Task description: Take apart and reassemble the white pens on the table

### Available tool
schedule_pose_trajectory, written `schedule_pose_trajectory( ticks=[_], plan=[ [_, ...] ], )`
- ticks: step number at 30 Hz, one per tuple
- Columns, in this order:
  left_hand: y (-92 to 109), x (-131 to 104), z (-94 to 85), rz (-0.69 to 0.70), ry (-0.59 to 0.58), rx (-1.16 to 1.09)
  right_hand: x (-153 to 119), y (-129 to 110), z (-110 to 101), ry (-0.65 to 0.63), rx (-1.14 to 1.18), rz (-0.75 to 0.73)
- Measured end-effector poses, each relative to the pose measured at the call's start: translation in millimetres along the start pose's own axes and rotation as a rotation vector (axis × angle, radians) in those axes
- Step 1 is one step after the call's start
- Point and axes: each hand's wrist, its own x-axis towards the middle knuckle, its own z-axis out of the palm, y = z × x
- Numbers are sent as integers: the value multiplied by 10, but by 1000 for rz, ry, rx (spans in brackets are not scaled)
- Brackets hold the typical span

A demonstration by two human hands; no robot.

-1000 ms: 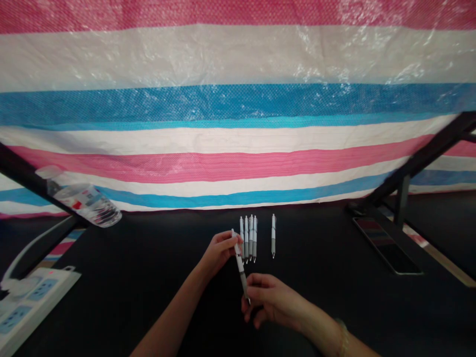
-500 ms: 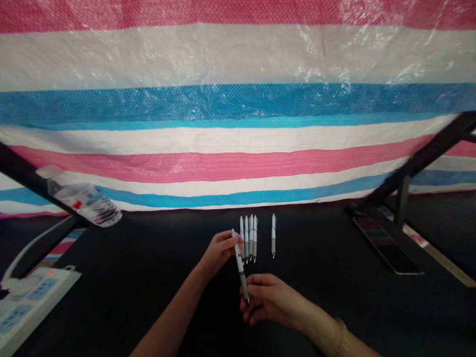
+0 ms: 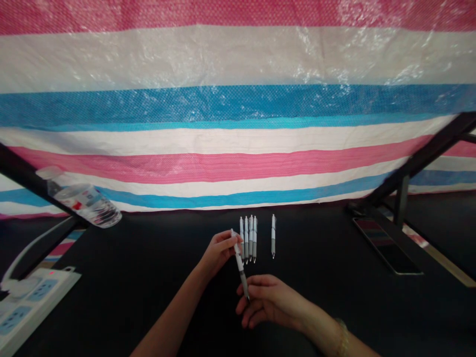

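A white pen with a grey grip (image 3: 240, 265) is held aslant over the black table, its button end up and its tip down towards me. My left hand (image 3: 221, 252) pinches it near the button end. My right hand (image 3: 269, 300) has its thumb and forefinger on the grey grip by the tip, with the other fingers loosely spread beneath. Just behind lies a row of several similar pens (image 3: 250, 238), side by side and tips towards me; my left fingers partly cover the leftmost. One more pen (image 3: 273, 237) rests apart to their right.
A phone (image 3: 386, 245) lies at the right of the black table (image 3: 316, 248). On the left are a white power strip (image 3: 35, 300) and a tilted plastic bottle (image 3: 89, 203) behind a dark bar. A striped sheet (image 3: 238, 109) hangs at the back.
The lower fingers of my right hand have spread slightly and shifted a little left. The pen's tip end has moved up very slightly; my left hand is nearly still.
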Motion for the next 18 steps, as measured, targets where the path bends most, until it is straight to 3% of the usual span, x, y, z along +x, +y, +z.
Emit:
schedule_pose_trajectory(
  ticks=[7,18],
  plan=[
    [3,8,5,40,50,-21,70,83,-98,3,-82,4],
    [70,51,-81,184,267,-142,80,104,-112,-40,-93,12]
  ],
)
